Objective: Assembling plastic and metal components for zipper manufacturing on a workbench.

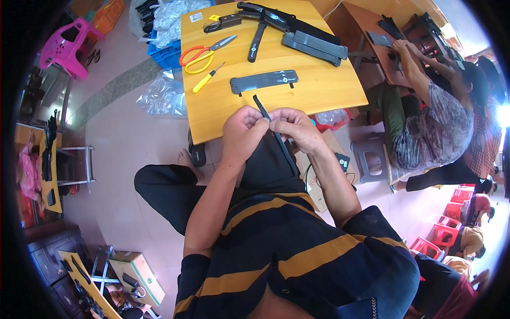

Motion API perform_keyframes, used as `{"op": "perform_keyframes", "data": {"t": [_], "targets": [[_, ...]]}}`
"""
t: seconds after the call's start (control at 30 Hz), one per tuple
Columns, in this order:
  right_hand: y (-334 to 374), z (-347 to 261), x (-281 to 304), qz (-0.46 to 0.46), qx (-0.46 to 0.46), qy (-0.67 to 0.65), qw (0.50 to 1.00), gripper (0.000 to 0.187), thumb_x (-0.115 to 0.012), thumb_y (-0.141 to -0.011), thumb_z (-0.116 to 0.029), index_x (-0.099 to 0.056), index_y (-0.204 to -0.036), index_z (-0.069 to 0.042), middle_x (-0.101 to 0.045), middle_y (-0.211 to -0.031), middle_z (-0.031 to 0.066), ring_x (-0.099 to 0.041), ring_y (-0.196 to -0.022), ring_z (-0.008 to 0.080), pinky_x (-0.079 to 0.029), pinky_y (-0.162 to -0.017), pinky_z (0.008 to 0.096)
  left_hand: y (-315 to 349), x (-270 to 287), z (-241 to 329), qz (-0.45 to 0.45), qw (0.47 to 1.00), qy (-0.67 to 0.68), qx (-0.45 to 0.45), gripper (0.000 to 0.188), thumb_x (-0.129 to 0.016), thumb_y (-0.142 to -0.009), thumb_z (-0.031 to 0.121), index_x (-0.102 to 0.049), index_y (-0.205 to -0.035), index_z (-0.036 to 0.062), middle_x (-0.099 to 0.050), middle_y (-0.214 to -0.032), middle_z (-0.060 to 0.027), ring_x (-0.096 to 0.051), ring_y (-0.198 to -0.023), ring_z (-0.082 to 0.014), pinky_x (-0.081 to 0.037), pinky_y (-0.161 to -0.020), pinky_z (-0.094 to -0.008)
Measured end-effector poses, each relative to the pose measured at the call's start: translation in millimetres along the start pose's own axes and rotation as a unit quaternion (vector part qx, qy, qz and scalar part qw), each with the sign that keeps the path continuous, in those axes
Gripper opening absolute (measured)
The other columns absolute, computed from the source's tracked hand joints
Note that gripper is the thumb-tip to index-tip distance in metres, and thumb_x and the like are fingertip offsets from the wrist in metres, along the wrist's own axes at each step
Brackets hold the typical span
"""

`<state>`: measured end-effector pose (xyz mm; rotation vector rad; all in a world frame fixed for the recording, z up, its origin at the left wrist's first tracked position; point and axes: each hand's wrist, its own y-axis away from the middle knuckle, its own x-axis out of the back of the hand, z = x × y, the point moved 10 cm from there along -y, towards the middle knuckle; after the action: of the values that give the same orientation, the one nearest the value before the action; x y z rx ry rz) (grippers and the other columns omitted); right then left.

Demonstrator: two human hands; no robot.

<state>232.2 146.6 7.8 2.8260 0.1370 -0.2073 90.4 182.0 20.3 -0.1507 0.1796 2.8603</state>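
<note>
A narrow black strap [280, 141] runs slantwise between my hands, its far end over the wooden table and its near end above my lap. My left hand [244, 133] pinches it from the left with thumb and fingers. From the other side my right hand [298, 129] grips the same stretch, the fingertips almost meeting. Just beyond lies a flat black printed band [264, 81]. Scissors [209, 55] with orange and yellow handles rest at the table's left, beside a thin yellow-handled tool [209, 77]. Stacked black bands [314, 48] and a single black strap [257, 42] lie farther back.
The yellow wooden table [319, 90] ends just before my lap. A blue crate [162, 56] with plastic bags stands left of it. At the right a co-worker [433, 125] sits at another table [366, 32]. A pink chair [71, 45] is at far left.
</note>
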Motion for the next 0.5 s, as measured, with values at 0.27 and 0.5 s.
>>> {"op": "perform_keyframes", "data": {"t": [0.27, 0.5], "targets": [[-2, 0, -2, -0.008, -0.004, -0.014, 1.0, 0.022, -0.072, -0.094, -0.015, -0.073, -0.114, -0.005, -0.071, -0.096, -0.0027, -0.06, -0.078, 0.0026, -0.045, -0.065, 0.0184, -3, 2, -4, -0.002, 1.0, 0.005, -0.019, 0.008, -0.072, -0.088, 0.003, -0.065, -0.086, -0.0011, -0.069, -0.074, -0.0031, -0.064, -0.067, -0.0071, -0.049, -0.062, -0.024], [-4, -1, -4, -0.007, -0.01, -0.023, 1.0, 0.02, -0.073, -0.094, -0.015, -0.073, -0.112, -0.005, -0.07, -0.094, -0.0035, -0.059, -0.076, 0.0023, -0.045, -0.065, 0.0169, -8, 1, -12, -0.044, 0.999, -0.018, -0.007, 0.007, -0.07, -0.094, 0.004, -0.065, -0.095, 0.0007, -0.069, -0.085, -0.0035, -0.065, -0.075, -0.0091, -0.054, -0.067, -0.0234]]}}
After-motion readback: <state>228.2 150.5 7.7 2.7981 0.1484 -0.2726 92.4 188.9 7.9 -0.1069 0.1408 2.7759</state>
